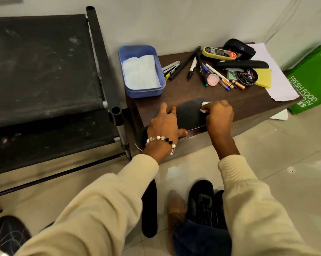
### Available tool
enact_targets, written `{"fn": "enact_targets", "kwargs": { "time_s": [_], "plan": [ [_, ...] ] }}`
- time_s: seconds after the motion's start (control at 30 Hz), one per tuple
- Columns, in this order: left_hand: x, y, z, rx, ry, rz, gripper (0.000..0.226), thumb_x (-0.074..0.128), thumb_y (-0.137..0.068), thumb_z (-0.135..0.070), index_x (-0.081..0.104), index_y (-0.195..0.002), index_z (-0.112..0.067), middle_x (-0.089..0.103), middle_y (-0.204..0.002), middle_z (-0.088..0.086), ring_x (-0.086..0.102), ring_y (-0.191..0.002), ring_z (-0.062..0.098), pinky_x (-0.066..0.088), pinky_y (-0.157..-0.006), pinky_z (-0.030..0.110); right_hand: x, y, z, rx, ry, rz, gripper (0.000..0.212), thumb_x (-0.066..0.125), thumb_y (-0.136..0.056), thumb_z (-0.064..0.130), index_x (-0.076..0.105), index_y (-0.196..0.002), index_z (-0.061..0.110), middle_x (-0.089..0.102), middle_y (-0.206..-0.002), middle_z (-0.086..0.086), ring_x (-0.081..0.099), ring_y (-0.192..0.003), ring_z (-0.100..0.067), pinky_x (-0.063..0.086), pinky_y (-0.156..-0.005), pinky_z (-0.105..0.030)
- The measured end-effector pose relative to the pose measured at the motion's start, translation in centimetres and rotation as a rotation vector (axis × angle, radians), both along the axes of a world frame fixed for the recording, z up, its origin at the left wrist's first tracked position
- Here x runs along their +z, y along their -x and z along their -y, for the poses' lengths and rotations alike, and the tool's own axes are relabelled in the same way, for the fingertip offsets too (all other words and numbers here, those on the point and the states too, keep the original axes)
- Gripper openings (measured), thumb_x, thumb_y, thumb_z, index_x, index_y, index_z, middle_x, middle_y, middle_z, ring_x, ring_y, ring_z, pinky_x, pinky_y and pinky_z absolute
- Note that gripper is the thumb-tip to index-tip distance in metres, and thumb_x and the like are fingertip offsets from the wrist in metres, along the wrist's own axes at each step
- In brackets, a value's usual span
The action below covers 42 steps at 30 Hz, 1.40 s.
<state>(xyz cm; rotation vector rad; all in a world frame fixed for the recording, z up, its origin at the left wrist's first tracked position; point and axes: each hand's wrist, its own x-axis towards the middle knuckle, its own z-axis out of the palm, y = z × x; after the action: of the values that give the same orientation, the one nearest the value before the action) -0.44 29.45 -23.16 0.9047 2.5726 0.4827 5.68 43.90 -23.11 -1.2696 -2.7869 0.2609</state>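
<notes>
A black shoe insole [188, 115] lies on the front edge of the low dark wooden table [239, 104], its heel end hanging over the edge. My left hand [164, 126], with a bead bracelet at the wrist, presses down on the insole's left side with fingers spread. My right hand [219, 115] pinches a small white wad [204, 107] against the insole's upper right part.
A blue tub [142, 71] holding white tissue stands at the table's back left. Pens, a stapler [171, 68], a polish tin [247, 77], a yellow sponge [264, 77] and paper crowd the back. A second insole [149, 211] and black shoes [201, 202] lie on the floor; a black cot [45, 74] stands left.
</notes>
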Motion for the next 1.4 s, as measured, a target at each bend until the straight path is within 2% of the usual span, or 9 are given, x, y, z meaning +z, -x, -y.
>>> {"fn": "enact_targets", "kwargs": {
  "time_s": [0.1, 0.3, 0.5, 0.67, 0.8, 0.97, 1.17, 1.3, 1.4],
  "plan": [
    [0.0, 0.0, 0.1, -0.005, -0.005, 0.001, 0.079, 0.069, -0.083, -0.047, 0.031, -0.148, -0.022, 0.025, -0.144, 0.006, 0.052, -0.115, 0.031, 0.049, -0.091, 0.038, -0.1, 0.2, -0.6, -0.032, -0.073, -0.001, 0.035, 0.051, -0.094, 0.003, 0.057, -0.128, 0.009, 0.053, -0.125, -0.017, 0.049, -0.115, -0.029, 0.041, -0.095, -0.032],
    [0.1, 0.0, 0.0, -0.016, 0.015, -0.008, 0.081, 0.069, -0.083, -0.046, 0.029, -0.149, -0.021, 0.026, -0.142, 0.007, 0.053, -0.114, 0.032, 0.050, -0.091, 0.039, -0.2, 1.4, -0.4, -0.043, -0.078, -0.063, 0.029, 0.050, -0.094, 0.003, 0.058, -0.122, 0.003, 0.053, -0.124, -0.019, 0.046, -0.115, -0.030, 0.037, -0.094, -0.031],
    [0.1, 0.0, 0.1, -0.009, 0.010, -0.003, 0.080, 0.070, -0.081, -0.047, 0.033, -0.147, -0.021, 0.025, -0.142, 0.006, 0.053, -0.111, 0.030, 0.049, -0.086, 0.036, -0.6, 1.9, 0.9, 0.222, -0.081, -0.024, 0.033, 0.053, -0.091, 0.005, 0.060, -0.123, 0.012, 0.055, -0.123, -0.011, 0.044, -0.116, -0.024, 0.038, -0.093, -0.030],
    [0.0, 0.2, 0.2, -0.009, 0.004, 0.020, 0.081, 0.070, -0.081, -0.048, 0.031, -0.148, -0.022, 0.025, -0.144, 0.006, 0.052, -0.116, 0.032, 0.049, -0.092, 0.039, 0.0, 1.1, -1.5, 0.004, -0.127, 0.010, 0.032, 0.050, -0.093, 0.003, 0.060, -0.124, 0.009, 0.055, -0.122, -0.016, 0.047, -0.114, -0.028, 0.040, -0.093, -0.033],
    [0.2, 0.1, 0.2, -0.012, 0.009, 0.006, 0.080, 0.069, -0.083, -0.047, 0.031, -0.148, -0.021, 0.024, -0.145, 0.006, 0.052, -0.115, 0.030, 0.049, -0.090, 0.037, 0.5, 2.2, -1.0, -0.080, -0.085, 0.047, 0.031, 0.050, -0.094, 0.002, 0.058, -0.124, 0.005, 0.053, -0.120, -0.019, 0.050, -0.112, -0.030, 0.043, -0.093, -0.035],
    [0.5, -0.1, 0.2, 0.003, -0.007, 0.012, 0.073, 0.071, -0.082, -0.043, 0.039, -0.143, -0.019, 0.028, -0.140, 0.006, 0.055, -0.107, 0.031, 0.045, -0.075, 0.033, 0.0, 3.2, 2.4, 0.151, -0.119, -0.005, 0.032, 0.046, -0.094, 0.004, 0.059, -0.123, 0.010, 0.055, -0.120, -0.015, 0.049, -0.112, -0.026, 0.041, -0.092, -0.032],
    [0.2, 0.0, 0.2, 0.001, -0.009, 0.012, 0.076, 0.071, -0.081, -0.046, 0.038, -0.144, -0.020, 0.029, -0.137, 0.005, 0.054, -0.107, 0.030, 0.048, -0.080, 0.036, -0.4, 2.8, 1.2, 0.326, -0.101, -0.015, 0.035, 0.049, -0.092, 0.004, 0.061, -0.123, 0.014, 0.059, -0.122, -0.009, 0.045, -0.117, -0.025, 0.036, -0.093, -0.030],
    [0.1, 0.1, 0.2, -0.011, 0.008, 0.012, 0.081, 0.070, -0.081, -0.049, 0.032, -0.147, -0.021, 0.025, -0.143, 0.006, 0.051, -0.117, 0.031, 0.049, -0.090, 0.039, 0.2, 3.1, -1.4, 0.154, -0.102, -0.008, 0.033, 0.053, -0.091, 0.005, 0.061, -0.122, 0.012, 0.057, -0.120, -0.015, 0.052, -0.110, -0.026, 0.043, -0.093, -0.033],
    [0.1, 0.1, 0.0, 0.001, 0.016, 0.015, 0.081, 0.069, -0.082, -0.049, 0.031, -0.148, -0.022, 0.024, -0.145, 0.006, 0.050, -0.119, 0.031, 0.049, -0.091, 0.039, 0.4, 2.6, -1.5, 0.023, -0.066, -0.017, 0.029, 0.051, -0.093, 0.005, 0.059, -0.121, 0.007, 0.055, -0.119, -0.018, 0.053, -0.107, -0.027, 0.044, -0.091, -0.033]
  ]
}}
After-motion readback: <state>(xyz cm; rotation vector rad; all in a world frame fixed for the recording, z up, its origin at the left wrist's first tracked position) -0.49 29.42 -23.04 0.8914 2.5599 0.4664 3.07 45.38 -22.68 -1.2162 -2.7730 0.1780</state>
